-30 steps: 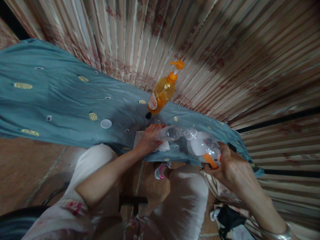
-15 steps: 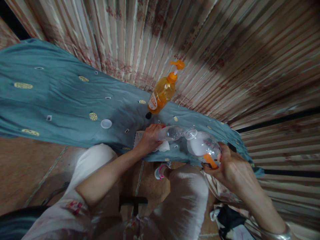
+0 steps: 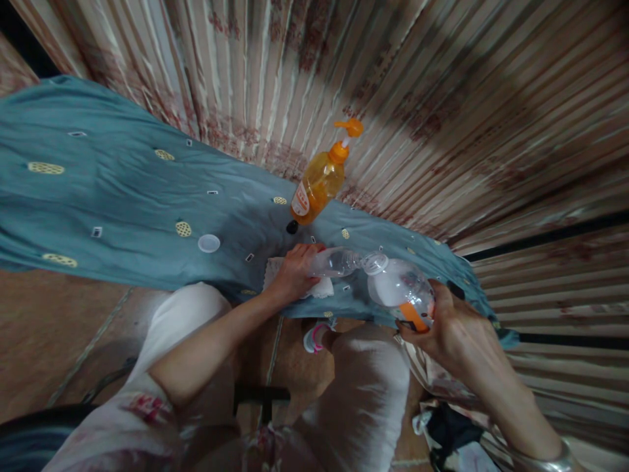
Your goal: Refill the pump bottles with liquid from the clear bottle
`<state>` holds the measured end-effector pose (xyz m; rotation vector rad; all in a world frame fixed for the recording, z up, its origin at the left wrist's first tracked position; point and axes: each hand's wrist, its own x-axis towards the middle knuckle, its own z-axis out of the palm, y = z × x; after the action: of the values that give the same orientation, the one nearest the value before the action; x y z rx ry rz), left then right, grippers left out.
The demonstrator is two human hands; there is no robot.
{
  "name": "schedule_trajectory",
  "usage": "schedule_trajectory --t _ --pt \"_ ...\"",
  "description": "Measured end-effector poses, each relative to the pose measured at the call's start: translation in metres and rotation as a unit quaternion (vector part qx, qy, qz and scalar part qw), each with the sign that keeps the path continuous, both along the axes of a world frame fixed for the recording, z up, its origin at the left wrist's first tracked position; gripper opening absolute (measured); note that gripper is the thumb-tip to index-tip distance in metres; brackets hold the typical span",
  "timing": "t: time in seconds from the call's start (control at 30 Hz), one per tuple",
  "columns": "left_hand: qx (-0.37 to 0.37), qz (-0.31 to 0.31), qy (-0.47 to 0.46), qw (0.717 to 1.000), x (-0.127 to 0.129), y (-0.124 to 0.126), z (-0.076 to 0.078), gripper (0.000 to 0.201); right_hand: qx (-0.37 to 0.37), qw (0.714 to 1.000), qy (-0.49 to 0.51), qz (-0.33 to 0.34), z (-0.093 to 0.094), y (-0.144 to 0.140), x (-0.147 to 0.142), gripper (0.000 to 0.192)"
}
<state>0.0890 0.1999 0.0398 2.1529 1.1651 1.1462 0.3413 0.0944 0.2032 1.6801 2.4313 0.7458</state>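
Observation:
My left hand [image 3: 297,272] is closed round the base end of a slim clear plastic bottle [image 3: 334,262], tilted with its neck toward the right. In my right hand [image 3: 447,314] is a wider clear plastic jar [image 3: 400,283] with an orange label, tipped toward the bottle. The bottle's neck and the jar's mouth meet or overlap; whether they touch I cannot tell. Under my left hand lies a white cloth or napkin [image 3: 322,287]. Beyond the hands stands a pump bottle [image 3: 317,187] of amber liquid with an orange pump top.
The narrow table wears a teal cloth [image 3: 132,190] with pineapple prints. A round white lid [image 3: 209,243] lies left of my hands. A small black object [image 3: 291,227] sits by the pump bottle's base; another dark item [image 3: 455,290] is behind my right hand. Pleated curtains [image 3: 236,78] hang behind.

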Motion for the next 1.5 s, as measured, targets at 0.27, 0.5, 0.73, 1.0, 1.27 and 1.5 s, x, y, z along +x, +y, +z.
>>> schedule_trajectory --t 0.27,0.5,0.73,1.0,1.27,1.5 --pt "0.004 -0.001 0.0 1.0 0.0 0.002 -0.004 0.058 0.007 1.0 0.002 0.004 0.001 0.0 -0.002 0.047" --pt "-0.009 -0.005 0.009 1.0 -0.001 0.001 0.0 0.061 0.011 1.0 -0.003 -0.002 -0.002 0.0 0.0 0.05" --pt "-0.012 -0.005 0.006 1.0 0.0 0.0 0.0 0.058 0.02 1.0 -0.011 0.009 -0.002 0.0 0.001 0.049" --pt "0.009 -0.002 -0.009 1.0 0.001 0.003 -0.009 0.059 0.02 1.0 -0.011 0.018 -0.002 0.0 0.001 0.049" --pt "0.009 -0.006 -0.004 1.0 0.001 0.002 -0.006 0.057 0.011 1.0 -0.011 -0.001 -0.002 0.0 0.001 0.048" --pt "0.015 -0.01 0.0 1.0 0.0 0.002 -0.007 0.059 0.022 0.999 -0.017 0.017 -0.001 0.0 0.001 0.048"
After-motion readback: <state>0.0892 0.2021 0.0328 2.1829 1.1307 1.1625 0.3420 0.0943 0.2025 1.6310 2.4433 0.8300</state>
